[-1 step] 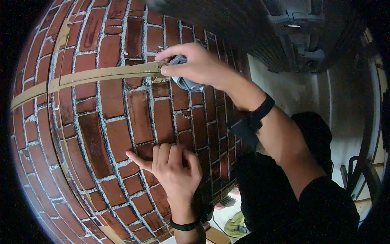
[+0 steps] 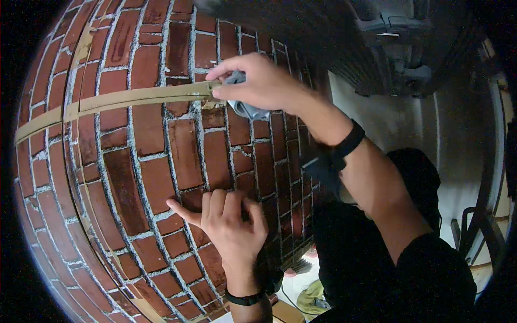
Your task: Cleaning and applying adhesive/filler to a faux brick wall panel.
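My right hand (image 2: 258, 83) is closed round a crumpled grey cloth (image 2: 246, 110), which bulges out below the palm. Its thumb and fingertips meet the ragged end of a flat beige strip (image 2: 145, 97) running across a red brick wall (image 2: 188, 151). Lower down, my left hand (image 2: 231, 220) rests against the bricks. Most of its fingers are curled under, the little finger sticks out to the left, and I see nothing in it. The fingertips of the curled fingers are hidden.
A thin dark line (image 2: 68, 161) with beige edging crosses the strip at the left. Dark ridged equipment (image 2: 344, 54) stands at the upper right. At the bottom lie a brush (image 2: 298, 268), a yellowish bag (image 2: 312, 299) and a cardboard box (image 2: 288, 312).
The grey cloth has shifted and folded slightly in my right hand, which has moved very little. My left hand keeps its place on the bricks.
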A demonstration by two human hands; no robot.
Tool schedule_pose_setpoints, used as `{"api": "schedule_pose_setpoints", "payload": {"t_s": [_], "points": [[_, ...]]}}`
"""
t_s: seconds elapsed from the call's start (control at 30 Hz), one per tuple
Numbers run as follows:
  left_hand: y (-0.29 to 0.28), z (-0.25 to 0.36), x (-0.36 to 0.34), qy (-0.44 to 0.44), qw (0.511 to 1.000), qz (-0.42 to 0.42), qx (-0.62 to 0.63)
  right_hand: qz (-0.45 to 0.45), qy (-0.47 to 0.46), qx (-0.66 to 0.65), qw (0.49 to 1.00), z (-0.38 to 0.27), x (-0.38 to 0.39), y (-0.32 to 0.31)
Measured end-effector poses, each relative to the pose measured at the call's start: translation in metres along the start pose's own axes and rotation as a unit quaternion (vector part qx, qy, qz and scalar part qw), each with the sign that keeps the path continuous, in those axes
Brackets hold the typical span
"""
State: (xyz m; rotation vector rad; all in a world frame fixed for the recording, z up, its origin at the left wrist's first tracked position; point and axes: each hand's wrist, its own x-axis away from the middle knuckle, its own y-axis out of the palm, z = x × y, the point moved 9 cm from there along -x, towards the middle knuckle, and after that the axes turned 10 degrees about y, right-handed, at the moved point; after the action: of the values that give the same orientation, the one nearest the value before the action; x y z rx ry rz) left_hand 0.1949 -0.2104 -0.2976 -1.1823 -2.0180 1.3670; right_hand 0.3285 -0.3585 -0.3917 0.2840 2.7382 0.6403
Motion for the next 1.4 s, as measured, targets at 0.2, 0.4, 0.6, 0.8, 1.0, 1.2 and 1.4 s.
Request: {"api": "schedule_pose_setpoints", "payload": {"t_s": [0.2, 0.4, 0.6, 0.8, 1.0, 1.2, 1.4], "points": [[0.001, -0.002, 0.001, -0.002, 1.0, -0.019, -0.003, 0.063, -0.184, 0.232, 0.953, -0.032, -0.007, 0.004], [-0.002, -0.001, 0.001, 0.008, 1.0, 0.026, 0.0, 0.093, -0.177, 0.047, 0.979, -0.02, 0.031, 0.001], [0.0, -0.003, 0.002, 0.004, 1.0, 0.014, -0.002, 0.15, -0.221, 0.12, 0.956, -0.022, 0.068, 0.024], [-0.001, -0.002, 0.002, 0.006, 1.0, 0.019, 0.001, 0.245, -0.215, 0.089, 0.941, -0.013, 0.073, 0.008], [0.0, -0.003, 0.002, 0.006, 1.0, 0.023, 0.002, 0.233, -0.219, 0.09, 0.943, -0.014, 0.068, 0.002], [0.0, -0.002, 0.001, 0.006, 1.0, 0.03, -0.006, 0.21, -0.214, 0.137, 0.944, -0.017, 0.056, 0.003], [0.002, -0.001, 0.002, -0.009, 1.0, -0.019, -0.012, 0.19, -0.2, 0.14, 0.951, -0.022, 0.04, 0.003]]}}
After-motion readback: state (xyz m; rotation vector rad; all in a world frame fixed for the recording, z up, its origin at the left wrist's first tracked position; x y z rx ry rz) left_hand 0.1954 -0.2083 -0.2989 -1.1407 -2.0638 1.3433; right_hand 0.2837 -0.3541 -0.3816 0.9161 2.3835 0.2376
